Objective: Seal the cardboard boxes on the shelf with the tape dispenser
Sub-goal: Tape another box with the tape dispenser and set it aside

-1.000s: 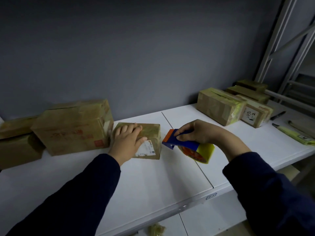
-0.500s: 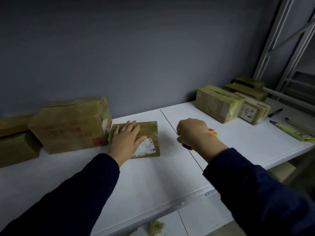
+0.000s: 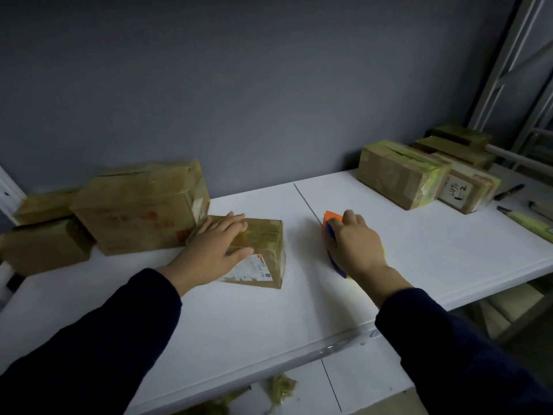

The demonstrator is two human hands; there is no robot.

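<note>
Your right hand [image 3: 354, 247] has lowered the dispenser [image 3: 331, 223] to the shelf [image 3: 239, 319], just right of the box [image 3: 266, 235], fingers still curled round it. Your left hand [image 3: 218, 250] lies flat on the box. This box looks finished.

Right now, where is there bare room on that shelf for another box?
Bare shelf lies along the front edge, before the left hand and right hand, and between tape dispenser and right boxes. Crowded: left boxes at back, pens far right.
</note>
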